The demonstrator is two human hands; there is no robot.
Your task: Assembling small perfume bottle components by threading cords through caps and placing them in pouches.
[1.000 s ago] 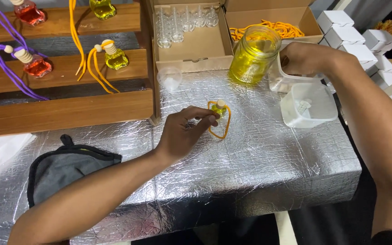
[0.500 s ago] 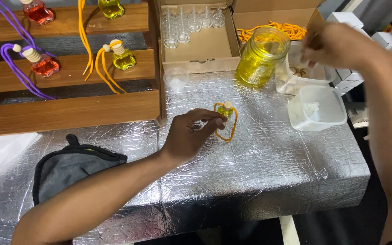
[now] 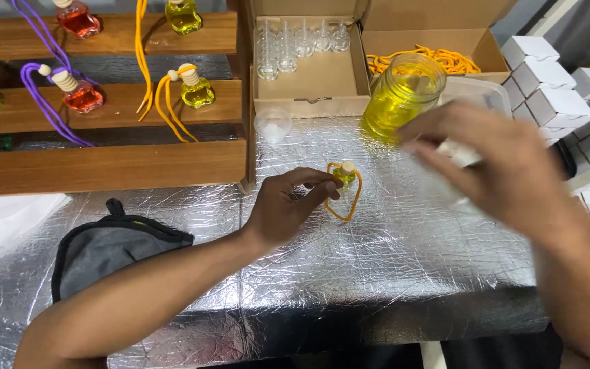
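Your left hand point(image 3: 287, 208) pinches a small yellow bottle point(image 3: 343, 176) with a cork cap and orange cord loop on the foil-covered table point(image 3: 404, 253). Your right hand point(image 3: 493, 164) hovers blurred, fingers loosely spread. White cartons point(image 3: 548, 102) stack far right; open cardboard boxes point(image 3: 308, 68) sit behind.

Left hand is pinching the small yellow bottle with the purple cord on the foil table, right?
Not quite: the cord is orange, not purple, as the head view shows. The left hand does pinch the small yellow bottle on the foil table.
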